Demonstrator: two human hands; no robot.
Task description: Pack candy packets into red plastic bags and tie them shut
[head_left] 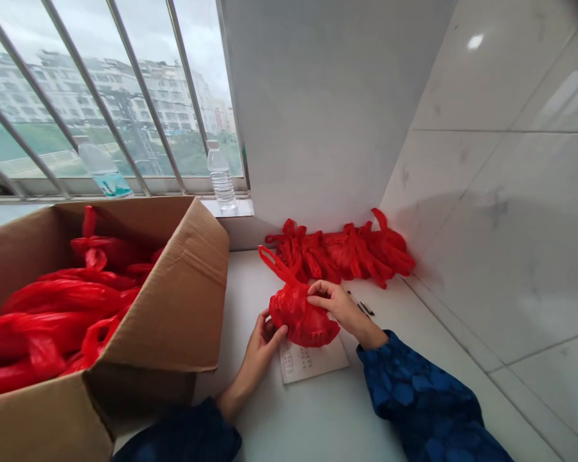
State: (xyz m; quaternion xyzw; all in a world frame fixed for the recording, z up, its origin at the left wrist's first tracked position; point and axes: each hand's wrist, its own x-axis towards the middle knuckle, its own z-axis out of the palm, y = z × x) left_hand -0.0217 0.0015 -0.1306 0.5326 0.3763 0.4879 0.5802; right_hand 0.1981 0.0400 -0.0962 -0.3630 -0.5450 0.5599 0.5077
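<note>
Between my hands is a filled red plastic bag (298,316), its handle loop standing up toward the wall. My left hand (264,333) grips the bag's lower left side, thumb in front and the fingers partly hidden. With thumb and fingertips, my right hand (331,300) pinches the upper right of the same bag. What is inside cannot be seen. Under the bag lies a white paper pad (313,362) with printed or written marks. A dark pen (366,308) rests just beyond my right wrist.
An open cardboard box (173,282) full of red bags (67,301) stands on the left. More tied red bags (341,250) line the back wall. On the windowsill are a clear bottle (220,176) and a labelled bottle (105,170). A tiled wall (510,224) bounds the right.
</note>
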